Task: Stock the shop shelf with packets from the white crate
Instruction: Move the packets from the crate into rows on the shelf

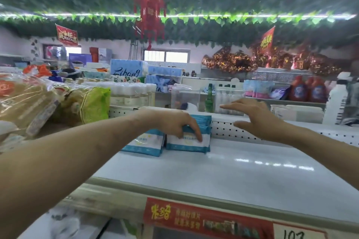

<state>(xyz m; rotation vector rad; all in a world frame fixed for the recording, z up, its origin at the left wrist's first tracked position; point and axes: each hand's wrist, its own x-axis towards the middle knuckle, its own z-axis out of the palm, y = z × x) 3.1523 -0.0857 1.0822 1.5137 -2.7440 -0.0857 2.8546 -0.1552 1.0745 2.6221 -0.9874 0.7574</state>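
Left hand (174, 122) is on the right stack (189, 142) of blue-and-white packets: fingers curl over its top and down the front face, thumb hidden. Right hand (258, 118) is flat, fingers spread, holding nothing. It hovers just right of that stack, near the perforated back panel (223, 130).

Head view, the only one we have: both stacks stand upright, faces to us, filed front-to-back toward the panel. The left stack (143, 143) sits just beside the right one. The bare shelf (233, 170) runs off to the right, so we judge the next packets go there, on the right hand's side. The white crate is out of view.
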